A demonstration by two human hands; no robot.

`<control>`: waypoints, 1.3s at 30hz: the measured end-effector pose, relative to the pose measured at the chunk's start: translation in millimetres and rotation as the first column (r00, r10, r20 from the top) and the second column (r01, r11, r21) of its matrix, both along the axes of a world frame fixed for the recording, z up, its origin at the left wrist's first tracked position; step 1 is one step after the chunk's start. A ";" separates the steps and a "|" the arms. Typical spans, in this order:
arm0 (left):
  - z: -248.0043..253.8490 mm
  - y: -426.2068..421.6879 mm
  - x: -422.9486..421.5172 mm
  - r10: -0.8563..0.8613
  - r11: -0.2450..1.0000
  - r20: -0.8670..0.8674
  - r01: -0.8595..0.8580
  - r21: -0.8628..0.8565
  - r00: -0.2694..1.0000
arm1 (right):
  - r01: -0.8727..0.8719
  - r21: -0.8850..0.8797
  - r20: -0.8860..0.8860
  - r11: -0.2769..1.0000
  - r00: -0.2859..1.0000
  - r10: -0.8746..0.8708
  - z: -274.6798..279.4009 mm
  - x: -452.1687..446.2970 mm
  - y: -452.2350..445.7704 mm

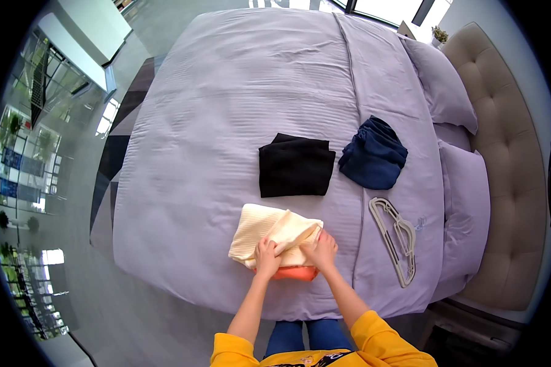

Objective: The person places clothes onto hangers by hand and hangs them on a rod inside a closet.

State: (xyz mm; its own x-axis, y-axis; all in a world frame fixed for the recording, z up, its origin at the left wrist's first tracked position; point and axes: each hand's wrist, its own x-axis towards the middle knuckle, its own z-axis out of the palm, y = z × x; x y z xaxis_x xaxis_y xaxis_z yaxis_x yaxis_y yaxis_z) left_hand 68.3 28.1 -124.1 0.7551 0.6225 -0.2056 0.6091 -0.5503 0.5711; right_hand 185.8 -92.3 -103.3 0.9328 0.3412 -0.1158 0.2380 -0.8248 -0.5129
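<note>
Apparently mid-fold: cream cloth [254,226] atop orange cloth [297,273], near side of bed [183,183].
Left hand [267,257] and right hand [322,251] grasp the cream; next move likely calls for smoothing it flat.

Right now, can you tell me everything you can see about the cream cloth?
The cream cloth looks soft, with fine ribs like knit fabric. It lies folded in a flattish bundle on the bed, on the person's side of the black cloth, with a rumpled flap across its top. An orange cloth peeks out under its near edge. The left hand and right hand hold its near side.
</note>
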 end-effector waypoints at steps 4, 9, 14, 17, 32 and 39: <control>13.5 17.4 5.9 0.216 0.824 0.038 -0.161 -0.543 0.976 | -0.317 -0.131 -0.105 0.939 0.946 0.305 -8.5 1.0 -2.3; 80.0 43.1 3.3 0.601 0.623 0.244 -0.255 -0.739 0.761 | 0.039 0.424 -0.254 0.905 0.964 0.077 15.2 -11.8 -3.5; 148.6 70.6 -0.6 0.577 0.647 0.415 -0.083 -0.758 0.704 | 0.178 0.661 -0.257 0.729 0.966 -0.004 107.8 33.9 -36.0; 197.1 53.7 14.8 0.475 0.722 0.432 -0.059 -0.689 0.767 | 0.082 0.695 -0.126 0.714 0.992 0.010 154.3 48.1 -51.8; 269.1 -95.2 26.9 -0.369 0.650 0.522 0.615 -0.446 0.769 | -0.257 0.407 0.569 0.877 0.822 -0.023 266.0 71.0 -132.6; 280.8 -158.2 33.5 -0.630 0.504 0.361 0.716 -0.484 0.688 | -0.057 0.869 -0.183 0.491 0.886 0.426 278.8 83.5 -162.1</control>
